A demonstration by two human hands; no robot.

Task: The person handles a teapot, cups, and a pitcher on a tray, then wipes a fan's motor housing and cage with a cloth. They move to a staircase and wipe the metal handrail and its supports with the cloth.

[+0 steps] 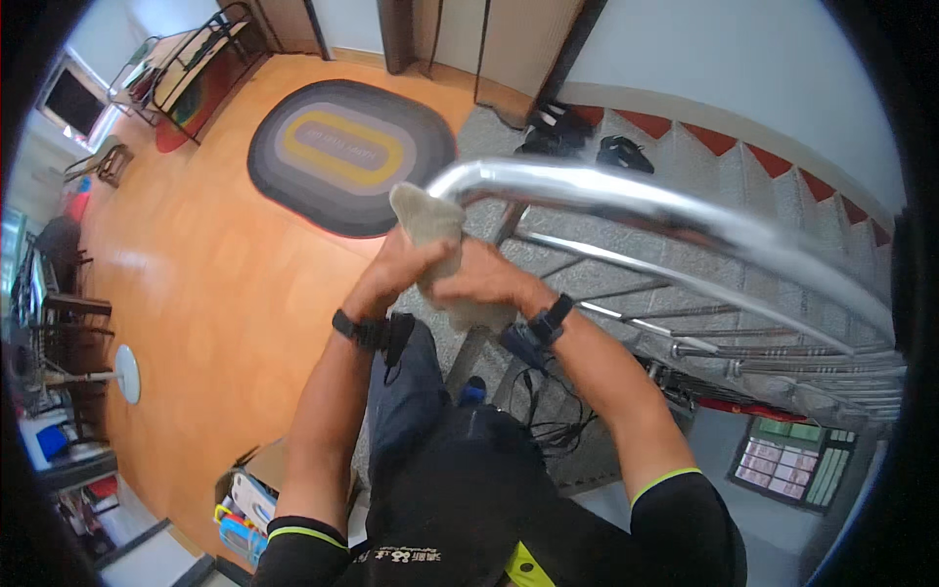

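A greyish-beige cloth is bunched up between my two hands, at the curved end of a shiny metal handrail. My left hand is closed round it from the left, with the thumb across the cloth. From the right, my right hand grips the same cloth, and some of it hangs below the fingers. Its upper end sticks up beside the rail's end. Whether the cloth touches the rail, I cannot tell. Each wrist wears a dark band.
Metal balusters run below the handrail, beside grey steps rising at the right. Black shoes lie near them. An oval rug covers part of the orange floor. Dark cables lie by my feet, and a filled box stands lower left.
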